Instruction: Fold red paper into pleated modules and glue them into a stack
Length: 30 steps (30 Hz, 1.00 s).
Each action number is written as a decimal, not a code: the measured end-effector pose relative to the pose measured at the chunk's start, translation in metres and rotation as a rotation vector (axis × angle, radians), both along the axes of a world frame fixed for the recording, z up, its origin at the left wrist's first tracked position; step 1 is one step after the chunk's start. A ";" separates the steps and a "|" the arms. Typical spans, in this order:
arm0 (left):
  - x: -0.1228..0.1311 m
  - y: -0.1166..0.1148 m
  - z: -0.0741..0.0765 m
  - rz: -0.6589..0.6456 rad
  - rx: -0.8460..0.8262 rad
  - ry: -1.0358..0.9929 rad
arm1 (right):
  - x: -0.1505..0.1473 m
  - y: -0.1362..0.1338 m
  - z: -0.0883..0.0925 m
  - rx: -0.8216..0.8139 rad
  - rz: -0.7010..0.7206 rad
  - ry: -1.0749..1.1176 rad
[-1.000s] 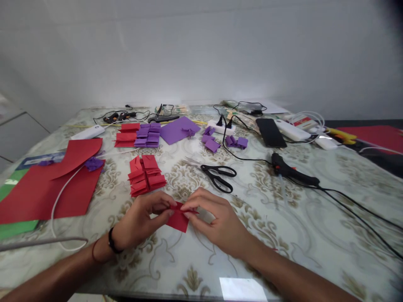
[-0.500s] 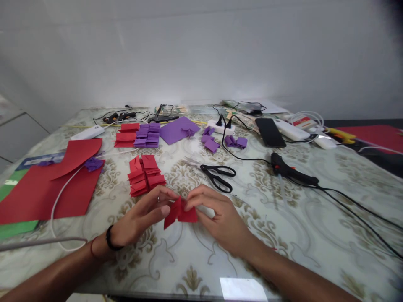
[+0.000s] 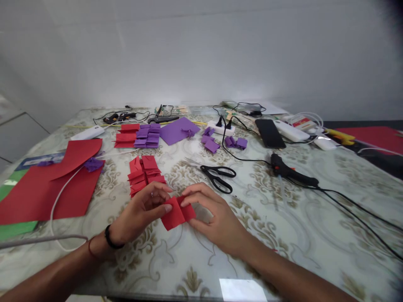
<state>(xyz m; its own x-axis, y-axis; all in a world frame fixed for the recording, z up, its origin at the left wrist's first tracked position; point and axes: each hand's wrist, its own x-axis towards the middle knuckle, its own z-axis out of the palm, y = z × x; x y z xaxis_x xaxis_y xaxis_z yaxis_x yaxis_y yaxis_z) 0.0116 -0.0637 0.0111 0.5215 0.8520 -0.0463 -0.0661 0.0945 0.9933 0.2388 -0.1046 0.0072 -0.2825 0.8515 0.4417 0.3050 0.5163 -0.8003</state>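
Observation:
A small folded piece of red paper with a crease down its middle is held between both hands near the table's front. My left hand pinches its left side, thumb on top. On the right, my right hand grips the other side, with its fingers on the upper edge and thumb low. Just beyond the left hand lie several folded red paper pieces in two columns. Black-handled scissors rest past the right hand, blades pointing to the back left.
A black glue gun with its cable lies at right. Red sheets are at left. Farther back are folded purple pieces, a purple sheet, a white power strip and a black phone.
The red paper in my hands has turned from a raised, peaked fold to a flatter tilt that shows its left face. My left thumb now lies on that face.

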 end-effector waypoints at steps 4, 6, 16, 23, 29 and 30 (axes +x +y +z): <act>-0.001 0.000 -0.001 0.027 0.001 0.026 | 0.000 -0.001 0.002 -0.002 0.005 -0.030; -0.001 0.000 -0.002 0.032 0.012 0.042 | 0.000 -0.002 0.002 0.008 0.026 -0.032; -0.004 0.001 -0.004 0.036 0.009 0.069 | 0.002 -0.005 0.001 0.093 0.038 -0.026; -0.013 -0.002 0.003 -0.131 0.120 0.039 | 0.003 -0.001 0.004 0.008 -0.024 0.040; -0.007 -0.007 0.011 -0.013 0.635 0.324 | 0.002 0.001 0.003 -0.095 -0.060 0.099; -0.006 -0.007 0.011 0.015 0.692 0.353 | 0.002 0.001 0.003 -0.106 -0.057 0.101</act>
